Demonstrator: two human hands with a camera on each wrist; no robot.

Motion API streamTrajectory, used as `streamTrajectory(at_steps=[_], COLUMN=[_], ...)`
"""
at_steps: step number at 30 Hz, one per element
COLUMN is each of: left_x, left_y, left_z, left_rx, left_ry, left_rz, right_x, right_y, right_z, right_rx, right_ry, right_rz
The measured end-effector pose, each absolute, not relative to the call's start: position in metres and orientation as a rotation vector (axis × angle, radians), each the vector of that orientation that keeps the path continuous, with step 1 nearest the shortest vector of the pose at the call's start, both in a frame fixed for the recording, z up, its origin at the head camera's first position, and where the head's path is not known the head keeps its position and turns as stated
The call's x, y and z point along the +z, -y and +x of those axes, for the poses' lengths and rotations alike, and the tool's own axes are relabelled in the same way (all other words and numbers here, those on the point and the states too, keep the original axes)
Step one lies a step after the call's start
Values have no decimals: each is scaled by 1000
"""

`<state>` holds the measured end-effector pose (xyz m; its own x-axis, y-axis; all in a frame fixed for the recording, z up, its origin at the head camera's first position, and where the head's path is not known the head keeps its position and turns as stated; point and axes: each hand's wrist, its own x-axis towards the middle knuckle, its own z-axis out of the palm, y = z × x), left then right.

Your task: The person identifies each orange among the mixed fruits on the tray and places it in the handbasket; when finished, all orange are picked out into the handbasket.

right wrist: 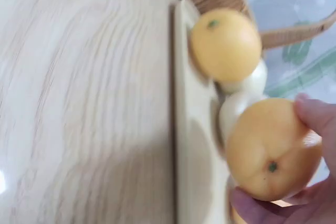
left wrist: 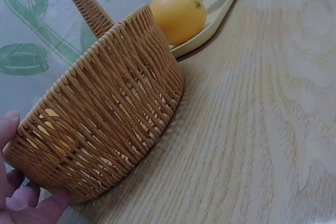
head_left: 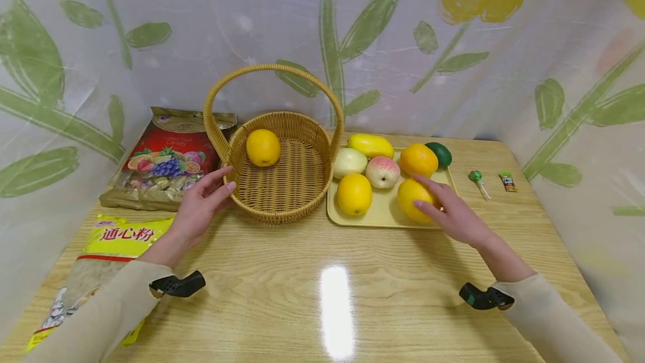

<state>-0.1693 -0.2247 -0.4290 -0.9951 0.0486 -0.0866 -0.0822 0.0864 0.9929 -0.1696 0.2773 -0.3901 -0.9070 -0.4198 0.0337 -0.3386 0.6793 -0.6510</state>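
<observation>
Right hand (head_left: 456,214) grip seemingly curls around an orange (head_left: 414,199); left hand (head_left: 201,203), fingers spread, touches the basket (head_left: 282,195).

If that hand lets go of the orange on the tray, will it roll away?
Probably a little. The orange under the right hand is round and smooth, so it likely rolls easily. The tray seems to have a raised rim, which should stop it. Its skin looks glossy, so it may slip in a loose grip.
</observation>
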Motion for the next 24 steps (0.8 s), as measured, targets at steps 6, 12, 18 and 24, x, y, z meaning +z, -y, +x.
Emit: streamTrajectory(at_steps=[6, 12, 18, 24], left_x=[-428, -429, -429, -429], left_y=[225, 224, 224, 224], left_z=[-169, -170, -170, -169], left_rx=[2062, 2067, 2077, 2057], left_ry=[-2232, -2224, -2211, -2223], left_rz=[-30, -26, -32, -40], right_x=[-365, -341, -330, -330], right_y=[-262, -240, -211, -178], right_z=[-165, -164, -167, -175], right_rx=[-1237, -1440, -1548, -1531], right_ry=[-2686, -2534, -2365, -2342], right_rz=[-503, -393, -389, -547])
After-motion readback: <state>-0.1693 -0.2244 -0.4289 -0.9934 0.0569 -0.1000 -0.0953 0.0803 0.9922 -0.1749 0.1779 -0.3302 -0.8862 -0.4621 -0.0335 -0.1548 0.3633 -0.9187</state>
